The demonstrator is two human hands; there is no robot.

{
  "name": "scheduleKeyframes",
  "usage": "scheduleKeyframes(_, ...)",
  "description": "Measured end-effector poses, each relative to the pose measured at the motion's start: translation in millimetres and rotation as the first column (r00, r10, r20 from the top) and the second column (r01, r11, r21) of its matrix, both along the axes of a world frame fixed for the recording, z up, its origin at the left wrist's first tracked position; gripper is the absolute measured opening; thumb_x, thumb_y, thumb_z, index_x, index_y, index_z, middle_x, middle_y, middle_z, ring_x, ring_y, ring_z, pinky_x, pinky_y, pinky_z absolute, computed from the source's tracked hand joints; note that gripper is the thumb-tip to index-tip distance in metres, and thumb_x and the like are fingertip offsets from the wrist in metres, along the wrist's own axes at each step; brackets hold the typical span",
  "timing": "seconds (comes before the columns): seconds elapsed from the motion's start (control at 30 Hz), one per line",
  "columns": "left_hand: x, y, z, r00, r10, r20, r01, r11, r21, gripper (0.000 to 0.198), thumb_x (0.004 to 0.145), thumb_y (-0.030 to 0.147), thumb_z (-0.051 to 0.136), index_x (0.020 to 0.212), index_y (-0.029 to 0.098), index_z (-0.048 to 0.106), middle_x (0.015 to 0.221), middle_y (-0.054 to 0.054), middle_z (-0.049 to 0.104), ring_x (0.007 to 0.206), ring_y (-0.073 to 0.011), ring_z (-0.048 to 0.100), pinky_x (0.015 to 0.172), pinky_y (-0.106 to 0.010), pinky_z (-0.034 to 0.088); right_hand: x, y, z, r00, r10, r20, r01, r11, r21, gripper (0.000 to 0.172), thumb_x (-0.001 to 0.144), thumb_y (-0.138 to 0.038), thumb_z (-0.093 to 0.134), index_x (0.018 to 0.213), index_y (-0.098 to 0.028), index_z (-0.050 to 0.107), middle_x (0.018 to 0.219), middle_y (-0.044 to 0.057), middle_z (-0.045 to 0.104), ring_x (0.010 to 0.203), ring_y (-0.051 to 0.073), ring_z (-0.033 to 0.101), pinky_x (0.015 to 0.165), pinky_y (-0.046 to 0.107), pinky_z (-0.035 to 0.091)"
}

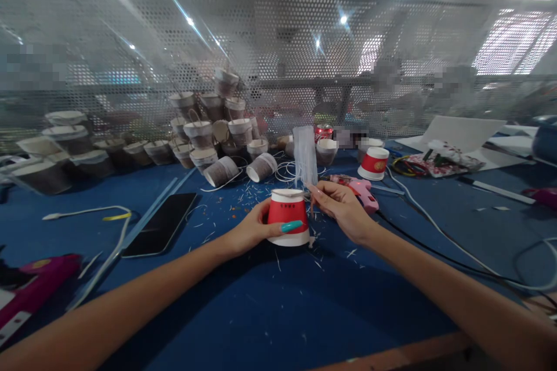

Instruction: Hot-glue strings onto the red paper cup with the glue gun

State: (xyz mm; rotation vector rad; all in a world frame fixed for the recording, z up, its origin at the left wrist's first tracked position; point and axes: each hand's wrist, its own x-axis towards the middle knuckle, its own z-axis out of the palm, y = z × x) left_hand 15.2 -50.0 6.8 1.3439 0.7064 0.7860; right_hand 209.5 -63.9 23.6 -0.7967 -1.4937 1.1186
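Upside down in the middle of the table stands a red and white paper cup [288, 219]. My left hand [256, 225] is closed round its left side, the thumb with a long turquoise nail lying across the front. Just right of the cup, my right hand [337, 203] is in a pinch at the lower end of a whitish, see-through strip [305, 155] that rises upright. The strip's lower end is close to the cup's side; whether it touches is hidden by the fingers. A pink glue gun [363, 192] lies behind my right hand.
Small grey-brown wrapped cups [199, 134] are stacked at the back left. A black phone [161, 226] and a magenta glue gun [37, 287] lie left. Another red cup [374, 163] and a white cable [418, 208] are on the right. White scraps litter the blue table [243, 313].
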Motion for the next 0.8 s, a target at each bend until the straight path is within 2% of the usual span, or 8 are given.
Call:
scheduleKeyframes(0.23, 0.2, -2.5, 1.4, 0.999, -0.038, 0.009, 0.038, 0.999, -0.015, 0.054, 0.059, 0.024, 0.077, 0.108, 0.015, 0.056, 0.102, -0.010, 0.067, 0.090, -0.0226, 0.063, 0.086, -0.039, 0.046, -0.1, 0.5, -2.3, 1.000, -0.016, 0.020, 0.016, 1.000, 0.018, 0.034, 0.079, -0.045, 0.056, 0.060, -0.018, 0.049, 0.056, -0.006, 0.036, 0.048, 0.007, 0.025, 0.045, 0.025, 0.017)
scheduleKeyframes(0.47, 2.3, -6.4, 5.2, 0.997, -0.075, 0.005, 0.075, 0.997, -0.032, 0.057, 0.057, 0.029, 0.078, 0.108, 0.015, 0.056, 0.102, -0.010, 0.067, 0.091, -0.0245, 0.063, 0.087, -0.042, 0.045, 0.0, 0.8, -3.5, 0.998, -0.023, 0.053, 0.020, 0.999, 0.049, 0.033, 0.080, -0.045, 0.055, 0.061, -0.019, 0.048, 0.056, -0.006, 0.035, 0.049, 0.007, 0.024, 0.046, 0.025, 0.020)
scheduleKeyframes(0.8, 0.9, -8.0, 2.5, 0.993, -0.115, 0.026, 0.117, 0.988, -0.098, 0.060, 0.059, 0.026, 0.076, 0.113, 0.013, 0.052, 0.107, -0.014, 0.065, 0.097, -0.0266, 0.062, 0.090, -0.044, 0.043, -0.3, -0.3, -3.5, 0.994, -0.019, 0.105, 0.008, 0.995, 0.103, 0.032, 0.083, -0.042, 0.051, 0.062, -0.018, 0.049, 0.060, -0.004, 0.039, 0.056, 0.009, 0.033, 0.053, 0.026, 0.028)
